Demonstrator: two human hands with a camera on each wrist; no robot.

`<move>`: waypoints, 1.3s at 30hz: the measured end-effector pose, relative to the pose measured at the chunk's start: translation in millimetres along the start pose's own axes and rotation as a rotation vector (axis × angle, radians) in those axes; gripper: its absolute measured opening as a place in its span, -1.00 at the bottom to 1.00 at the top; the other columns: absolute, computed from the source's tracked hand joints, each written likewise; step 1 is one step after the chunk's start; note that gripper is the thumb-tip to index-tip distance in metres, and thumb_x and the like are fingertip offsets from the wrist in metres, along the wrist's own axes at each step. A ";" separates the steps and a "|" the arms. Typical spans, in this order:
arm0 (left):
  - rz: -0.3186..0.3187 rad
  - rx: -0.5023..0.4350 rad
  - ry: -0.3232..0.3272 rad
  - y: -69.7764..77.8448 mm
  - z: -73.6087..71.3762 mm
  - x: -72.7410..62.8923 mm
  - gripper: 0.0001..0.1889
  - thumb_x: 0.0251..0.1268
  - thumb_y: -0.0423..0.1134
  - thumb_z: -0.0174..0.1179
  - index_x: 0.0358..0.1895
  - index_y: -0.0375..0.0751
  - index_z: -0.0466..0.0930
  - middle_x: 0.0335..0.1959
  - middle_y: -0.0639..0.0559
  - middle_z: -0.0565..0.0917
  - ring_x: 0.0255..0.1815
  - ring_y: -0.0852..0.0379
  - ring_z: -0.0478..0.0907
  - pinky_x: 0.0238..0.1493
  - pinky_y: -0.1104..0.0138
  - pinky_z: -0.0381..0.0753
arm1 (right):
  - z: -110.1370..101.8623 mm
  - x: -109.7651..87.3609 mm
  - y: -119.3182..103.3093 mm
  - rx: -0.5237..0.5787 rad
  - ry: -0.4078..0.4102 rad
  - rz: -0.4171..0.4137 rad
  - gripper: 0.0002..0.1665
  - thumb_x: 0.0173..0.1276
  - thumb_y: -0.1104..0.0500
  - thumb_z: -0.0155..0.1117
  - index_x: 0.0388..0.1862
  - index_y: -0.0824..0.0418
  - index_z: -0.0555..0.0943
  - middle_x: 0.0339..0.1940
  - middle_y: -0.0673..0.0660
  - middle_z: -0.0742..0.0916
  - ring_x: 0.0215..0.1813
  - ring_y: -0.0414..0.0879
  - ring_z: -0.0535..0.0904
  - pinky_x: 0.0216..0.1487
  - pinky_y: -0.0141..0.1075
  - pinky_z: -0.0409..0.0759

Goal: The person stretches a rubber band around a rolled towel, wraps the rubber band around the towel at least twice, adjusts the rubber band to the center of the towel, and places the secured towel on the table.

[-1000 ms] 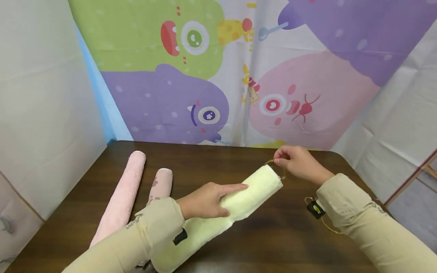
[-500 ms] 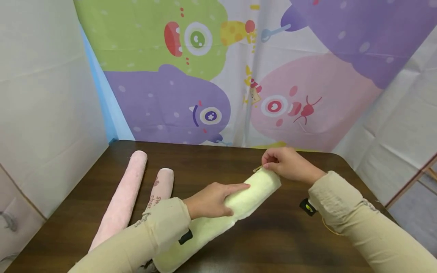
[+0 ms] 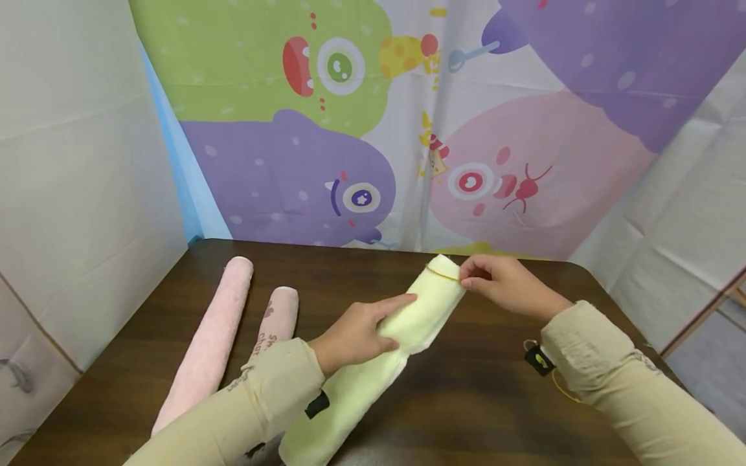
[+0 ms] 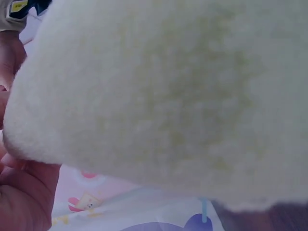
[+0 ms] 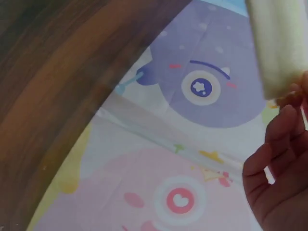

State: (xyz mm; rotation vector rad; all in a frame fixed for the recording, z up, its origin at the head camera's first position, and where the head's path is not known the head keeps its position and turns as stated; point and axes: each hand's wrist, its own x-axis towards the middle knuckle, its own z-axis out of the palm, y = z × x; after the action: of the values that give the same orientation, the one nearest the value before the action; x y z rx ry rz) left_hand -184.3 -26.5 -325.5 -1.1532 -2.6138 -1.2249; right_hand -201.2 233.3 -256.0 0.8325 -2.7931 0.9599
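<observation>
A pale yellow rolled towel (image 3: 355, 395) slants up from the table, its far end raised. My left hand (image 3: 358, 336) holds it near the middle, forefinger along the top and thumb on the near side. A thin yellow-brown rubber band (image 3: 441, 272) lies across the roll just below its far end. At that end, the fingertips of my right hand (image 3: 508, 285) pinch the band at its right side. The towel (image 4: 144, 96) fills most of the left wrist view. In the right wrist view, my right hand (image 5: 284, 178) is at the towel's end (image 5: 279, 57).
Left of my left arm lie a long pink rolled towel (image 3: 206, 349) and a shorter pink roll with printed letters (image 3: 280, 317), both partly hidden by the sleeve. The dark wooden table (image 3: 495, 388) ends at a cartoon-print curtain (image 3: 326, 181).
The band, earlier held off the towel's end, now lies around it. The towel's far end has tilted up and left. My right hand moved left to the end, then slightly back right.
</observation>
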 end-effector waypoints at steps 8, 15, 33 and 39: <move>0.017 -0.016 0.092 2.2 -1.0 -0.8 -0.24 -0.06 -0.49 0.38 0.34 -0.22 0.39 0.20 -0.14 0.53 0.06 -0.05 0.56 -0.03 0.29 0.55 | 14.3 -2.1 12.6 0.317 0.204 -0.002 -0.80 0.21 0.48 0.28 -0.21 0.50 0.48 -0.44 0.06 0.55 -0.40 -0.22 0.44 -0.39 -0.44 0.45; 0.051 -0.031 0.102 1.3 -1.0 -1.4 -0.27 -0.04 -0.48 0.39 0.32 -0.24 0.40 0.16 -0.16 0.55 0.03 -0.02 0.58 -0.05 0.31 0.55 | 21.3 -3.5 17.5 0.324 0.260 0.034 -0.83 0.16 0.44 0.34 -0.28 0.48 0.55 -0.46 0.07 0.60 -0.42 -0.24 0.45 -0.41 -0.45 0.44; 0.221 -0.140 0.230 1.6 -2.2 -9.4 -0.36 -0.08 -0.57 0.37 0.21 -0.43 0.46 0.13 -0.30 0.55 0.06 0.02 0.56 -0.05 0.33 0.58 | 30.3 -18.4 15.8 0.248 0.509 -0.033 -0.92 0.20 0.47 0.30 -0.30 0.47 0.62 -0.46 -0.26 0.63 -0.41 -0.33 0.49 -0.40 -0.51 0.46; 0.156 -0.130 0.256 3.2 -1.6 -7.6 -0.33 -0.10 -0.57 0.37 0.24 -0.39 0.45 0.14 -0.25 0.55 0.04 -0.04 0.57 -0.07 0.30 0.59 | 37.8 -21.6 17.1 0.288 0.514 -0.164 -0.88 0.14 0.58 0.25 -0.34 0.46 0.61 -0.40 -0.19 0.64 -0.34 -0.34 0.50 -0.33 -0.54 0.44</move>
State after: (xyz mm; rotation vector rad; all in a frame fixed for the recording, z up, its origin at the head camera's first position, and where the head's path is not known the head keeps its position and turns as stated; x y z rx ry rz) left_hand -177.2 -30.9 -324.8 -1.1106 -2.2456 -1.4212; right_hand -187.8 232.4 -300.8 0.7022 -2.1538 1.3402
